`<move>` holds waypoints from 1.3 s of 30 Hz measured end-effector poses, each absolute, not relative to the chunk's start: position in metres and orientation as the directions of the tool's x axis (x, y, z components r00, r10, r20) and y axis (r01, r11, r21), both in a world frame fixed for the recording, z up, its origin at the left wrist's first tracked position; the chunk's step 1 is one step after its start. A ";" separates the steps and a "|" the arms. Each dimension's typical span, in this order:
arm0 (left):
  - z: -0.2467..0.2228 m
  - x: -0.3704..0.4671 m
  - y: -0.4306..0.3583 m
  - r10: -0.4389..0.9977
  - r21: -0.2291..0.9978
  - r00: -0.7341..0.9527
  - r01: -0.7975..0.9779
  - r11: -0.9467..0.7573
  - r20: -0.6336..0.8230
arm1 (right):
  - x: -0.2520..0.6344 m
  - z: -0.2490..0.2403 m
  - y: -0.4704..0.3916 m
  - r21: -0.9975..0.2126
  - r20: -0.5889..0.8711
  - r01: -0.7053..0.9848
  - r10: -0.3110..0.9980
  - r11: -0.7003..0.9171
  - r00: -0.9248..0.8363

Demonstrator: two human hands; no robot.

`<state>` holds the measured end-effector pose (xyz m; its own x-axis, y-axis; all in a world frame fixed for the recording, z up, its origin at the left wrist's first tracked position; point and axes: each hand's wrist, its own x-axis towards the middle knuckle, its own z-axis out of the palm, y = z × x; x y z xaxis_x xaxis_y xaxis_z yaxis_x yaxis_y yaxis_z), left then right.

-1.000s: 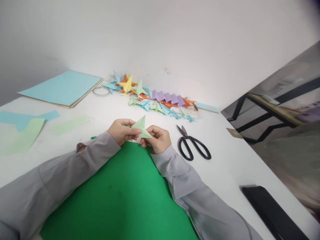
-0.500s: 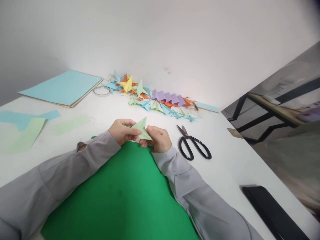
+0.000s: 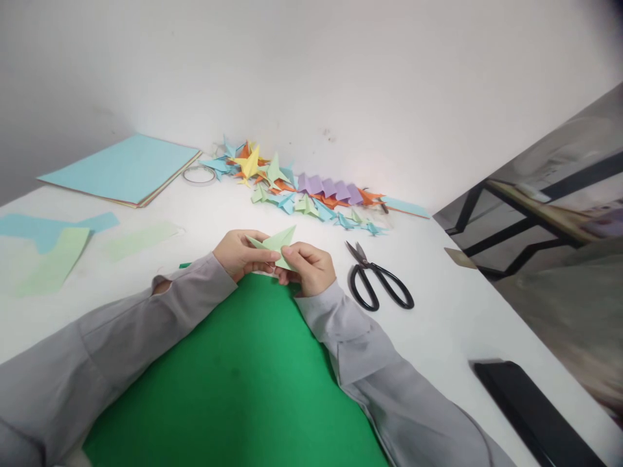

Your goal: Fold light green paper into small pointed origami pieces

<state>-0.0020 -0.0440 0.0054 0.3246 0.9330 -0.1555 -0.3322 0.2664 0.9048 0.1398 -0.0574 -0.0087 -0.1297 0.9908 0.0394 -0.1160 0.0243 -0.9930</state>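
A pale green folded paper piece [image 3: 276, 242], with pointed flaps like an origami crane, is held up between both hands above the far end of a green sheet [image 3: 233, 370]. My left hand [image 3: 242, 250] pinches its left side, thumb in front and fingers behind. On the right side, my right hand [image 3: 311, 266] grips the paper with the thumb pressed on its face. Both hands are closed, and the fingers behind the paper are partly hidden.
Black-handled scissors [image 3: 379, 279] lie right of my hands, and a black flat object [image 3: 535, 412] nearer me. Folded paper cranes [image 3: 306, 188] line the wall. A stack of coloured paper [image 3: 121, 168], a tape roll [image 3: 198, 174] and green paper strips [image 3: 56, 263] lie left.
The green folded paper has turned in my fingers; its points now face left and up-right. My right thumb has moved onto its face. The view has shifted slightly.
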 end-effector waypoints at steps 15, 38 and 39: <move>-0.001 -0.003 -0.043 0.929 0.939 0.364 -0.290 0.185 -0.070 | 0.142 -0.010 -0.054 -0.993 0.022 -0.118 0.972 -0.006 -0.236; 0.002 0.000 -0.044 0.930 0.927 0.362 -0.322 0.191 -0.066 | 0.139 -0.008 -0.054 -0.998 0.023 -0.055 0.975 0.011 -0.220; 0.003 0.000 -0.044 0.936 0.921 0.343 -0.333 0.202 -0.082 | 0.139 -0.008 -0.054 -0.999 0.024 -0.049 0.974 0.013 -0.225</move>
<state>-0.0001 -0.0442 0.0026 0.3435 0.9356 -0.0815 -0.3325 0.2023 0.9211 0.1391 -0.0536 -0.0080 -0.2250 0.9741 0.0237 -0.0494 0.0129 -0.9987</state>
